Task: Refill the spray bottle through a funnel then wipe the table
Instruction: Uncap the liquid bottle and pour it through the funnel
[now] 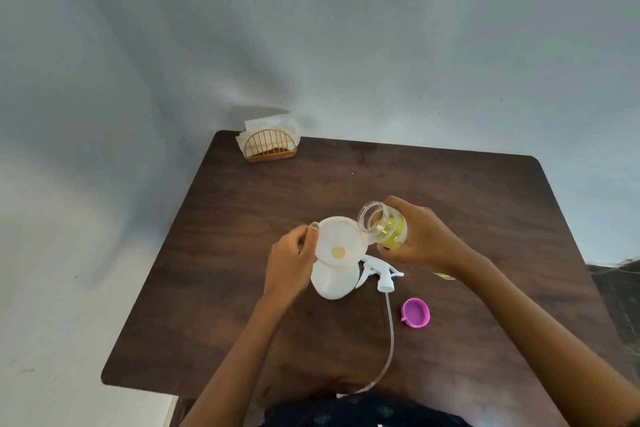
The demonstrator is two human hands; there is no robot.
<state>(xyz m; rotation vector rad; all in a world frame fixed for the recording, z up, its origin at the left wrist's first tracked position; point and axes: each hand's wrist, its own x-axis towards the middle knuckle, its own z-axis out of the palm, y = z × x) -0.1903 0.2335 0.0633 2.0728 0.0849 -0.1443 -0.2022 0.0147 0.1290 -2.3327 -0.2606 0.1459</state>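
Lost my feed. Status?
Left hand steadies funnel on white bottle. Right hand tips jar of yellow liquid. Nothing blocking.

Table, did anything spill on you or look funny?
No spill shows on the table. Only oddities: the spray head lies off its bottle, tube trailing over the near edge, and the pink lid lies loose.

Looks like a plain room at home. Small dark wooden table (pixel 450 191) in a bare-walled corner, gold napkin holder (pixel 270 146) on it.
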